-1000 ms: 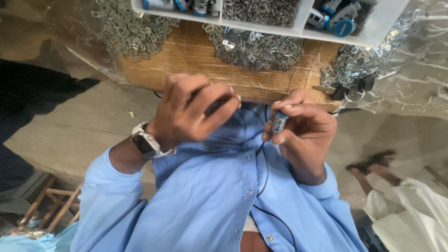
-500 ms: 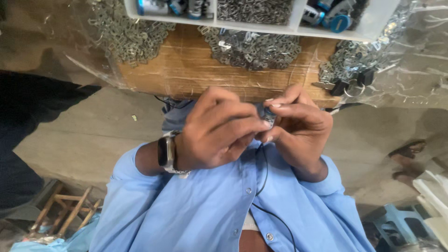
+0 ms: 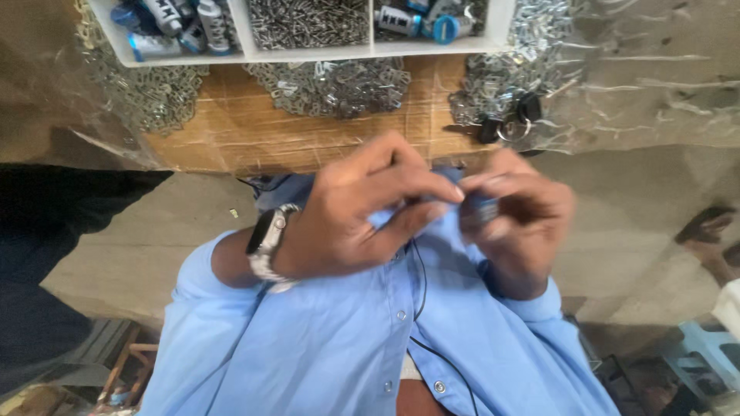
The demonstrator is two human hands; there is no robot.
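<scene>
My right hand (image 3: 518, 225) is closed around a small blue and grey cylindrical part (image 3: 482, 209), held in front of my light blue shirt (image 3: 347, 339). My left hand (image 3: 358, 216), with a silver watch (image 3: 268, 240) on its wrist, reaches across. Its thumb and forefinger pinch together at the left end of that part. The two hands touch at the fingertips. Motion blur hides the detail of the part.
A white compartment tray (image 3: 370, 51) at the top holds small metal pieces and blue-grey cylinders. Heaps of metal pieces (image 3: 335, 86) lie on a brown board (image 3: 231, 131). Black key fobs on a ring (image 3: 505, 122) lie right. A thin black cable (image 3: 422, 308) runs down my shirt. Another person's sandalled foot (image 3: 705, 231) is far right.
My hands have come together from apart and the left fingers now pinch at the part. The view has shifted so the tray and board sit lower in the frame.
</scene>
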